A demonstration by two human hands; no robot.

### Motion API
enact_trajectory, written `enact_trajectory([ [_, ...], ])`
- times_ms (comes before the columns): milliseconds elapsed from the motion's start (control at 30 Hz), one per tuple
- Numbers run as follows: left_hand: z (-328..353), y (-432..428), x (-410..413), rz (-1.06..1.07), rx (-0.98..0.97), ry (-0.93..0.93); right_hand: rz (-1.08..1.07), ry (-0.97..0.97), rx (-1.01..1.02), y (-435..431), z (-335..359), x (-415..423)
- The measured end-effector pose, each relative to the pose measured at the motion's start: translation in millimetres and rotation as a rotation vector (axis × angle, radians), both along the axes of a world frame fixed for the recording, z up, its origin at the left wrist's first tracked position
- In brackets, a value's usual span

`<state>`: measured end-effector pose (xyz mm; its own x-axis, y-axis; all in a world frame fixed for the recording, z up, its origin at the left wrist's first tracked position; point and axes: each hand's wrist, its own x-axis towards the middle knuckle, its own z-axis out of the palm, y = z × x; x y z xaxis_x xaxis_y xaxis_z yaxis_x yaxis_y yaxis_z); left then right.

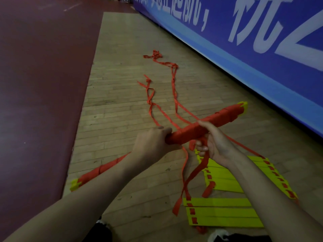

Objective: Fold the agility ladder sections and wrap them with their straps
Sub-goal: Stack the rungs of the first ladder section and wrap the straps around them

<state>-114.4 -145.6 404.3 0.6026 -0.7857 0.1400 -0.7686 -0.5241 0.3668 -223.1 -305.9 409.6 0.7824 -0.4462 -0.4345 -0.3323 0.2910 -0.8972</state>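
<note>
A strip of pale wooden floor (122, 95) runs away from the person, with dark red flooring (43, 84) along its left side and a blue banner (244, 49) with large white characters along its right. The bundle (225, 114) is held above the floor in both hands, tilted up to the right. It is wound tightly in red strap and has a yellow tip at its far right end. A second red-wrapped length (101, 170) with a yellow tip shows below the left forearm; whether it belongs to the same bundle cannot be told. Loose straps (173, 81) trail from the bundle far across the boards, twisted and tangled at the far end. Flat yellow rungs (225, 173) lie in two stacks on the floor at lower right, threaded with red strap. The left hand (153, 142) grips the bundle's near part, fingers curled round it. The right hand (215, 142) wraps the bundle's middle from the right, and its lower fingers (201, 147) pinch a strap end (195, 170) that hangs down toward the rungs.
</note>
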Motion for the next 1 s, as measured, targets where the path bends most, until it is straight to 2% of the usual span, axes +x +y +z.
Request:
enact_trajectory([
  [100,-6.1,-5.1,-11.6,-0.081,0.047,-0.141,-0.039,0.071,-0.075,1.4,-2.3,0.6],
  [167,-8.0,-7.5,-13.3,-0.103,0.079,-0.195,-0.089,0.066,-0.025,1.7,-6.6,1.1],
  [233,-7.7,-6.9,-8.1,-0.125,0.062,-0.166,-0.117,0.031,0.035,0.0,-10.2,1.2],
  [267,-5.8,-5.7,-5.9,-0.130,0.035,-0.095,-0.124,0.008,0.055,-1.0,-11.2,1.3],
  [333,-2.0,-3.9,-1.7,-0.091,0.015,0.175,-0.125,-0.039,0.071,-2.3,-11.4,1.4],
  [433,4.9,0.5,1.2,-0.053,0.085,0.905,-0.102,-0.104,0.075,-2.4,-8.0,0.3],
  [467,5.7,3.3,4.1,-0.077,0.119,1.088,-0.094,-0.121,0.088,-2.2,-7.0,0.2],
  [533,4.8,10.9,13.6,-0.150,0.118,1.297,-0.078,-0.140,0.119,-1.4,-5.0,0.4],
  [600,3.1,16.0,20.3,-0.205,0.059,1.403,-0.064,-0.154,0.125,-1.0,-3.2,0.3],
  [667,2.1,16.6,22.3,-0.209,0.007,1.423,-0.027,-0.163,0.112,-1.9,-0.4,-0.4],
  [800,-1.4,14.1,25.2,-0.110,-0.026,1.321,0.058,-0.128,0.068,-5.5,-1.2,-2.0],
  [1000,-5.8,13.3,29.8,0.054,0.021,1.016,0.067,-0.082,-0.026,-4.5,-10.8,-2.2],
])
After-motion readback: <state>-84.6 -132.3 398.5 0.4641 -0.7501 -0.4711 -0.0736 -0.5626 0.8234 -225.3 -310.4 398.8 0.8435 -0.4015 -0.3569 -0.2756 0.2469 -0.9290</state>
